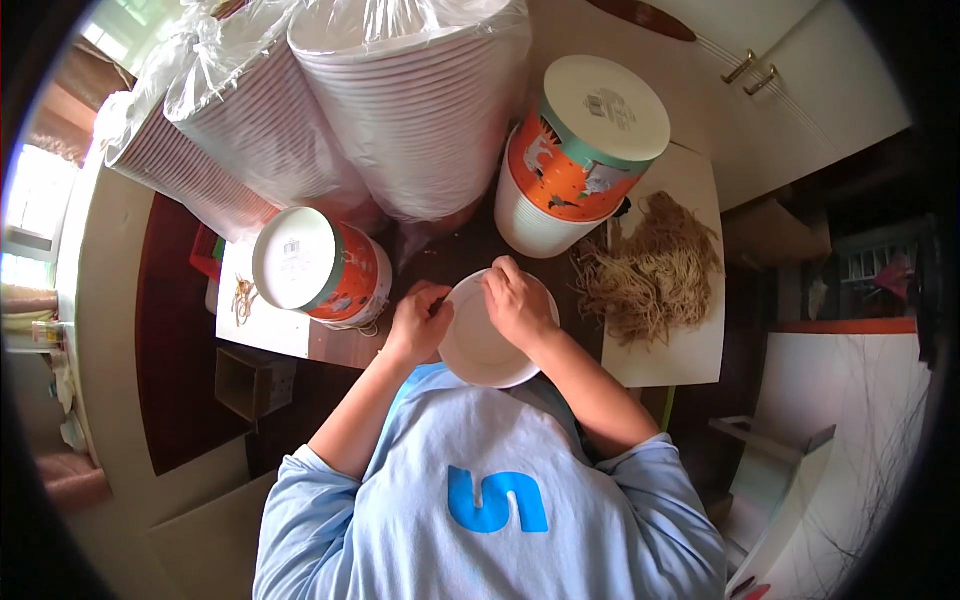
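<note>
Filling the far half of the bench [180, 330] are three tall stacks of white bowls [420, 110], lying tilted and wrapped in clear plastic film. Next in size, an orange-printed tub [590, 140] with a white lid sits tipped on top of a plain white tub [530, 225], to the right of the stacks. A white board [680, 350] lies at the right side of the bench and carries a loose heap of tan straw-like fibres [650, 265]. A second orange-printed tub [320, 265] with a white lid lies tilted at the left, on a white sheet; a small tangle of fibres [243, 297] rests on that sheet just beside it.

A single white bowl [485, 345] is held at the near edge of the bench, directly in front of the person, between the two forearms. The left hand [420, 320] grips the bowl's left rim, fingers curled around the edge. The right hand [515, 300] is closed over the upper rim, fingers bent down into the bowl. Both hands are clamped on the bowl, close to one another but not touching. Whether anything small is pinched in the fingers cannot be determined.
</note>
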Demonstrator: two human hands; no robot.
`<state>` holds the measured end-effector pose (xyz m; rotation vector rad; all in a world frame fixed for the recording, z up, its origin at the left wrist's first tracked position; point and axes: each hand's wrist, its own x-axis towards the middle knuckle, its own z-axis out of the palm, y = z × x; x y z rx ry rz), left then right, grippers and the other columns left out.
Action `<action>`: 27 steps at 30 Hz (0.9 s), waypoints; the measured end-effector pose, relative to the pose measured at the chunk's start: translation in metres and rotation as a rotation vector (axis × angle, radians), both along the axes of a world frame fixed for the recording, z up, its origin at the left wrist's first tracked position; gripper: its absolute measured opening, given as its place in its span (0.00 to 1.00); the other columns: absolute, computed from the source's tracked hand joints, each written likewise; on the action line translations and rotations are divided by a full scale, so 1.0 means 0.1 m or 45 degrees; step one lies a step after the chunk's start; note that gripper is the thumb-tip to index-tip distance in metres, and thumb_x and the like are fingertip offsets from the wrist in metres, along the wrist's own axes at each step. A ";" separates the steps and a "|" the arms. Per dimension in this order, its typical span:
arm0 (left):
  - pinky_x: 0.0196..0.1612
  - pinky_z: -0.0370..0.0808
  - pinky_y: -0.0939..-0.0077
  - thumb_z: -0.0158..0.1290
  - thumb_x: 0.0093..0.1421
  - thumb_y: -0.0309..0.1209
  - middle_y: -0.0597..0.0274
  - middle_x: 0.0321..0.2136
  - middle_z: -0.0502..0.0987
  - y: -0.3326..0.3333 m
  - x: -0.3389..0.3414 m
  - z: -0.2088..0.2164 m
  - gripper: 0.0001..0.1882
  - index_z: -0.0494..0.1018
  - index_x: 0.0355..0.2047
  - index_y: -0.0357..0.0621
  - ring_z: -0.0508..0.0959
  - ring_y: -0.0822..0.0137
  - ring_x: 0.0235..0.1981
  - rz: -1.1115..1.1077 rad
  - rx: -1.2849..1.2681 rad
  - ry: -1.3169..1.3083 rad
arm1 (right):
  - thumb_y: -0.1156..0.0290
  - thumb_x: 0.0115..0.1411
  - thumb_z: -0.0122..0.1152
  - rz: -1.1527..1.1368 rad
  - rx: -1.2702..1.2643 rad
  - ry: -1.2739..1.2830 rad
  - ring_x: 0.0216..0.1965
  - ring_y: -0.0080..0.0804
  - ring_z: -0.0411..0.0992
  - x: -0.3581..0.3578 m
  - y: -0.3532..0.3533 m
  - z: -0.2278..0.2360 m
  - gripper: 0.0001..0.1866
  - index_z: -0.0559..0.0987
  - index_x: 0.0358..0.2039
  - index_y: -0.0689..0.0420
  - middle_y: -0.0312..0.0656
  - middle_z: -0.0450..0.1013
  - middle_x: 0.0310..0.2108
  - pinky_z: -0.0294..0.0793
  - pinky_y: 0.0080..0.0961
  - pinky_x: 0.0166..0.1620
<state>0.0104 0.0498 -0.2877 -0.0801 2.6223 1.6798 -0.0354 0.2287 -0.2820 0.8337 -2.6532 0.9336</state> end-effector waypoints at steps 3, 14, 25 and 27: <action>0.33 0.72 0.74 0.53 0.53 0.25 0.52 0.29 0.74 0.06 0.01 -0.03 0.08 0.75 0.32 0.34 0.76 0.62 0.30 0.033 -0.083 0.129 | 0.77 0.53 0.56 -0.001 -0.023 -0.007 0.28 0.45 0.72 0.00 0.02 -0.05 0.04 0.70 0.28 0.59 0.45 0.67 0.32 0.73 0.35 0.30; 0.33 0.73 0.65 0.54 0.47 0.28 0.50 0.26 0.75 0.22 -0.09 0.15 0.08 0.75 0.26 0.36 0.76 0.52 0.29 0.049 -0.391 0.096 | 0.76 0.54 0.56 0.041 -0.017 -0.012 0.28 0.45 0.72 0.01 0.03 -0.05 0.04 0.70 0.27 0.59 0.45 0.66 0.31 0.72 0.36 0.29; 0.33 0.73 0.64 0.55 0.47 0.30 0.50 0.26 0.75 0.22 -0.03 0.19 0.09 0.75 0.27 0.37 0.77 0.52 0.29 0.064 -0.441 0.034 | 0.74 0.55 0.55 0.078 -0.065 -0.019 0.26 0.44 0.71 0.02 0.03 0.00 0.04 0.69 0.26 0.58 0.45 0.66 0.31 0.72 0.37 0.28; 0.32 0.73 0.64 0.57 0.48 0.31 0.50 0.26 0.75 0.24 -0.07 0.20 0.10 0.75 0.28 0.37 0.77 0.52 0.28 0.073 -0.490 -0.023 | 0.74 0.55 0.54 0.091 -0.056 -0.020 0.27 0.44 0.71 0.02 0.04 0.01 0.04 0.69 0.26 0.58 0.44 0.66 0.31 0.72 0.36 0.28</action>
